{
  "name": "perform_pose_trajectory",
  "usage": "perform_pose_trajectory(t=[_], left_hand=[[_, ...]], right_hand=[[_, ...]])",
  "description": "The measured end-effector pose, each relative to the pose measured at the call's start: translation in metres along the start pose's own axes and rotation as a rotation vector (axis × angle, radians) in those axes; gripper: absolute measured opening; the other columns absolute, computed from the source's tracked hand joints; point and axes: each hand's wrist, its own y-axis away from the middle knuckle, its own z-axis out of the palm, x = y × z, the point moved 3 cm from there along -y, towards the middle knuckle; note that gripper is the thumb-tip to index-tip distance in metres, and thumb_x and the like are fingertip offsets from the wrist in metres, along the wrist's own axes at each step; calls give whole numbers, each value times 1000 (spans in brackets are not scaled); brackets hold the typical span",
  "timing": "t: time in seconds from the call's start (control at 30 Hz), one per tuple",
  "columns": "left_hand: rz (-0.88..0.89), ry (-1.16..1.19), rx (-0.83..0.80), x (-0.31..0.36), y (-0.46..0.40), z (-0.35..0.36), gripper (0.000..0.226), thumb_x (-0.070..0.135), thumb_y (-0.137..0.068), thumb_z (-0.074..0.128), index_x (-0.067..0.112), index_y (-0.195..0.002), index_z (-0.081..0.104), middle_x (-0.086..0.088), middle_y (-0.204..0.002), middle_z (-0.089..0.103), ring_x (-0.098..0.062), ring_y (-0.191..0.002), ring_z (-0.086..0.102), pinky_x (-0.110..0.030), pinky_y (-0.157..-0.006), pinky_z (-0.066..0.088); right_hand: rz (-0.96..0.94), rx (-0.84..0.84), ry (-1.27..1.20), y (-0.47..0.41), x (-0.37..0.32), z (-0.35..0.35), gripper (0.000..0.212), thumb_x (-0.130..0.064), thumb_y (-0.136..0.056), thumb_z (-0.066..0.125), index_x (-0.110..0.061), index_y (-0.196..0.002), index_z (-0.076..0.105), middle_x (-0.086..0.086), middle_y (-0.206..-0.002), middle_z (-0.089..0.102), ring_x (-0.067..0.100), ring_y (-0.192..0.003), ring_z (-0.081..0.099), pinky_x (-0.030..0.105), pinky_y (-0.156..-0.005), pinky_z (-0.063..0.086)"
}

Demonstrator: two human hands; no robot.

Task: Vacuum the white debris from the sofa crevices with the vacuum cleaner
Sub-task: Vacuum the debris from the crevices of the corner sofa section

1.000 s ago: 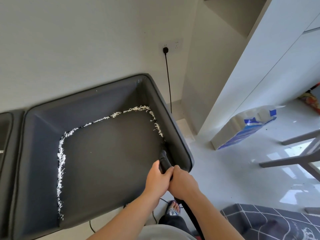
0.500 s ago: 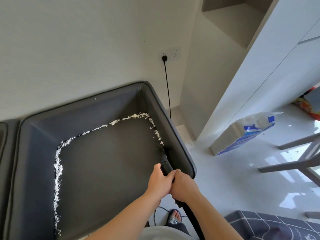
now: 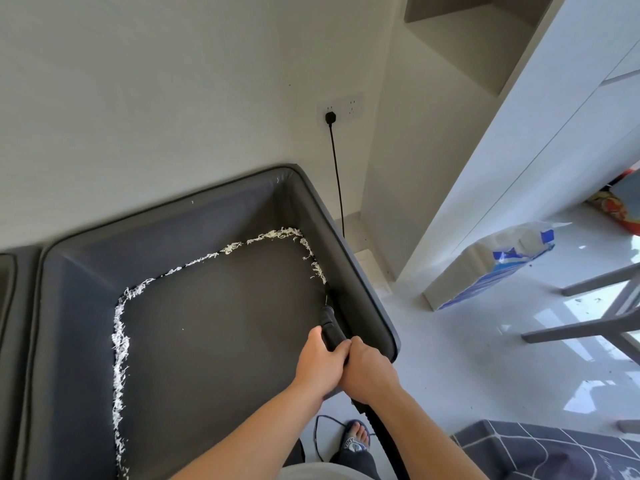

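Already both the left hand [image 3: 320, 363] and right hand [image 3: 369, 372] clamp the black vacuum nozzle [image 3: 329, 322] in the dark grey sofa's [image 3: 214, 341] right crevice, where rushing could scatter the white shredded debris [image 3: 119, 341] lining the seams ahead.

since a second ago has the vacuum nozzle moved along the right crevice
Yes. The vacuum nozzle has crept up the right crevice toward the white debris, closing the gap.
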Motion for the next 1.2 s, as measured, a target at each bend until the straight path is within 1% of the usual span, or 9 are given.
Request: perform_pose_trajectory(t=[0.1, 0.23, 0.37, 0.6, 0.7, 0.8, 0.9, 1.07, 1.2], left_hand=[[-9, 4, -26, 1, -2, -6, 54, 37, -95, 70, 18, -139, 46, 15, -104, 60, -1, -90, 59, -18, -67, 49], [17, -18, 5, 3, 0, -12, 64, 39, -96, 67, 21, -151, 38, 5, -127, 62, -15, -112, 63, -37, -97, 55], [47, -42, 3, 7, -4, -19, 70, 41, -96, 65, 25, -155, 32, -1, -138, 61, -20, -122, 61, -43, -105, 52], [-5, -126, -40, 7, -23, -41, 48, 37, -98, 64, 21, -140, 47, 2, -114, 65, -17, -102, 65, -38, -94, 57], [1, -119, -56, 3, -25, -51, 52, 37, -98, 64, 23, -144, 44, 7, -111, 62, -14, -100, 63, -33, -89, 56], [17, -90, -73, 3, -23, -60, 62, 38, -100, 62, 23, -154, 34, 4, -125, 59, -10, -102, 55, -27, -87, 49], [53, -65, -81, 3, -25, -72, 67, 39, -98, 63, 23, -155, 32, 0, -137, 58, -17, -119, 60, -36, -102, 52], [81, -43, -110, 0, -26, -81, 75, 41, -99, 62, 23, -161, 23, -4, -158, 43, -24, -142, 47, -44, -114, 44], [100, 5, -101, 4, -33, -81, 75, 40, -98, 64, 24, -160, 26, -2, -155, 48, -22, -138, 51, -43, -113, 46]], right_hand=[[14, -7, -33, -2, -7, 5, 29, -27, -92, 58, -17, -118, 49, -5, -89, 64, 15, -80, 69, 28, -69, 58], [-6, 20, -19, -3, -11, 6, 34, -24, -91, 62, -16, -121, 49, -7, -87, 61, 12, -73, 64, 21, -56, 48], [-2, 37, -39, -4, -18, 4, 30, -22, -90, 62, -17, -117, 48, -7, -85, 63, 13, -72, 69, 25, -59, 54], [69, -19, -55, -14, -48, 11, 31, -22, -93, 60, -15, -121, 48, -5, -90, 59, 17, -82, 64, 32, -78, 57], [80, -21, -45, -14, -57, 15, 30, -20, -94, 59, -14, -121, 48, -4, -91, 59, 17, -81, 63, 30, -73, 53], [79, -13, -27, -12, -64, 16, 34, -19, -94, 61, -13, -125, 48, -2, -99, 63, 16, -83, 63, 28, -73, 53], [80, 8, -26, -10, -74, 14, 36, -18, -93, 62, -15, -126, 49, -3, -98, 63, 15, -83, 65, 30, -81, 57], [104, 41, -33, -5, -86, 16, 33, -22, -94, 64, -17, -124, 50, -5, -95, 63, 11, -78, 65, 23, -71, 56], [125, 80, -56, -11, -89, 12, 27, -24, -93, 63, -19, -115, 50, -8, -86, 60, 7, -69, 59, 17, -56, 45]])
